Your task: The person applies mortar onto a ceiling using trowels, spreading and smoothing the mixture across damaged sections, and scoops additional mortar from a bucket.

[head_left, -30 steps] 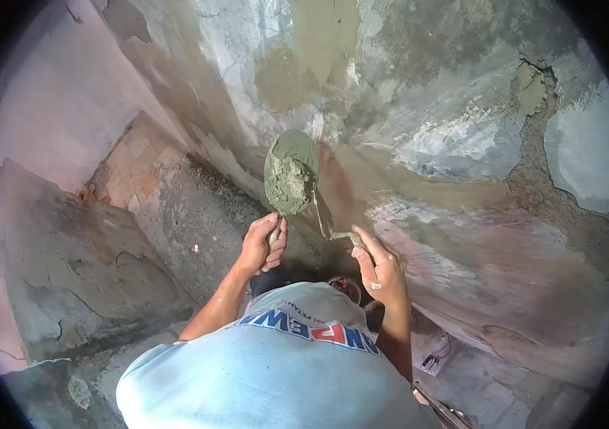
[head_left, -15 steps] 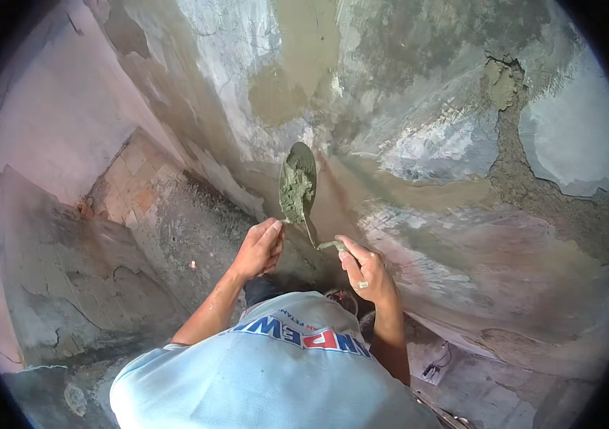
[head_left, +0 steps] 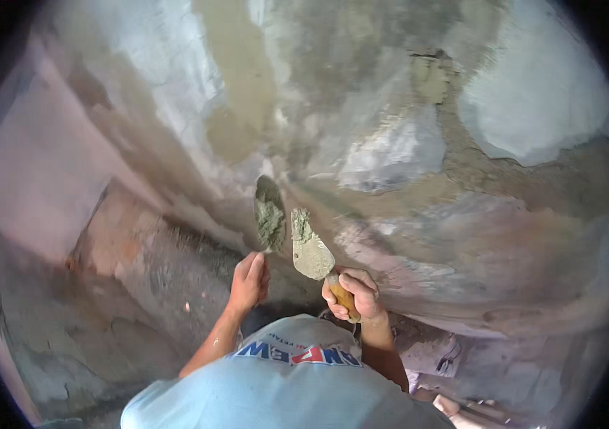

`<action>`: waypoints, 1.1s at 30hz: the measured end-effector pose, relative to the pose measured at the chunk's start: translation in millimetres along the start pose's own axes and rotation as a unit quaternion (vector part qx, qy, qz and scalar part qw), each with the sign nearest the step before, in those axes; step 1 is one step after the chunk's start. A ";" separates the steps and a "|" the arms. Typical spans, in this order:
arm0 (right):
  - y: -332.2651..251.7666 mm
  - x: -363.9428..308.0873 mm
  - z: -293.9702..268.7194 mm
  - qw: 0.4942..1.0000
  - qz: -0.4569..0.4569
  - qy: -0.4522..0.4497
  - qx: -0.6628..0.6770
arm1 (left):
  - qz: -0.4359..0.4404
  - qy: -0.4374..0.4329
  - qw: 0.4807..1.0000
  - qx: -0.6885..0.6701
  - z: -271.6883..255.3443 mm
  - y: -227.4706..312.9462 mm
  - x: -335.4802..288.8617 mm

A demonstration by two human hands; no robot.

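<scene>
Basically, both hands were loaded. Left hand (head_left: 250, 280): fingers closed in a fist on the handle end of a dark, flat, oval hand plate (head_left: 267, 189), handle mostly hidden by the fist. A lumpy grey-green heap of mortar (head_left: 271, 223) sat on the plate's near half, close to the fist, which presumably kept the load easy on the wrist. Plate looked narrow from above, so I'd guess it was tilted; can't tell the exact angle. Mix stayed put on it, so likely stiff and tacky. Right hand (head_left: 360, 292): fingers wrapped around the yellow-brown wooden handle (head_left: 344, 297) of a pale, mortar-smeared trowel (head_left: 313, 259), blade pointing far and slightly left, probably gripped low to leave the whole face usable. A smaller grey-green dab (head_left: 301, 223) clung to the blade's far end. Trowel stood just right of the plate, thin gap showing between; likely kept close so little could drop. Both tools were out ahead of the light-blue shirt (head_left: 268, 386), against the backdrop of a patchy grey, white and brown wall (head_left: 404, 207); couldn't tell if the plate's far tip touched it. Rough brown broken strip (head_left: 462, 146) ran through the plaster, far right.
</scene>
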State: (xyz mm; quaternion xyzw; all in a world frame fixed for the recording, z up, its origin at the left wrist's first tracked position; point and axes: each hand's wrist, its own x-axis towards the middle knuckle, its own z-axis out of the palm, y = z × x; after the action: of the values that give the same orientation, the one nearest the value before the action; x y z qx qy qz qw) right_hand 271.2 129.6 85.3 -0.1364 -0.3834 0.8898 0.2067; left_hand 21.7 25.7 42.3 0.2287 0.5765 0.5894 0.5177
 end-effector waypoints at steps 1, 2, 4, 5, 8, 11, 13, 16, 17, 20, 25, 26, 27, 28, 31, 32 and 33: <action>-9.3 -3.4 6.1 0.999 -0.020 0.032 -0.002 | -0.006 -0.003 1.000 -0.013 -6.3 -6.8 -0.5; -23.5 -6.5 14.8 0.998 -0.040 0.041 -0.002 | -0.012 -0.005 1.000 -0.025 -9.7 -14.1 -1.8; -53.0 -7.6 35.7 0.975 -0.199 0.065 -0.073 | -0.009 -0.018 0.999 -0.032 -13.5 -25.7 -5.5; -64.3 -10.0 49.8 0.953 -0.257 0.113 -0.112 | -0.013 -0.014 0.999 -0.048 -18.3 -26.2 -5.7; -92.7 -9.7 62.1 0.832 -0.407 0.220 -0.305 | -0.054 -0.011 0.998 -0.039 -16.3 -23.4 -8.4; -111.8 2.5 58.8 0.689 -0.444 0.342 -0.460 | -0.049 -0.013 0.998 -0.025 -16.7 -23.1 -4.7; -119.3 12.2 53.7 0.538 -0.465 0.403 -0.576 | -0.038 -0.010 0.999 -0.001 -19.2 -22.5 -0.3; -122.9 23.6 52.8 0.409 -0.459 0.439 -0.655 | -0.035 -0.015 0.999 -0.014 -23.2 -21.4 1.5; -119.1 28.3 53.9 0.409 -0.458 0.448 -0.650 | -0.037 -0.017 0.999 -0.011 -26.2 -22.7 2.4; -114.8 33.4 58.9 0.418 -0.460 0.446 -0.644 | -0.031 -0.019 0.999 -0.026 -32.4 -24.6 7.0; -111.2 11.4 73.5 0.522 -0.419 0.426 -0.609 | -0.030 0.000 1.000 -0.007 -32.9 -22.1 11.2; -111.6 0.4 77.8 0.522 -0.418 0.426 -0.610 | -0.027 0.006 1.000 -0.005 -32.9 -21.9 10.2; -113.7 -12.1 81.6 0.642 -0.345 0.423 -0.538 | -0.022 -0.003 1.000 -0.009 -33.9 -23.9 12.8; -113.7 -20.1 83.8 0.747 -0.264 0.409 -0.453 | -0.021 -0.003 1.000 -0.009 -33.7 -23.3 12.1; -108.6 -15.2 79.1 0.634 -0.366 0.394 -0.555 | -0.034 -0.015 0.999 -0.001 -27.0 -20.7 15.0; -110.6 -13.3 81.6 0.557 -0.409 0.390 -0.608 | -0.036 -0.023 0.999 -0.005 -25.5 -20.9 13.5; -114.6 -9.6 81.2 0.558 -0.408 0.391 -0.608 | -0.038 -0.031 0.999 -0.010 -24.2 -21.7 11.6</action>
State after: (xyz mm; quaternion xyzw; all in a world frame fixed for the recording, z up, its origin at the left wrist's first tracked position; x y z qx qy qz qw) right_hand 277.2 145.3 225.1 -0.3934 -0.7294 0.1259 0.5454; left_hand 4.1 20.8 13.1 0.2196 0.5629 0.5676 0.5592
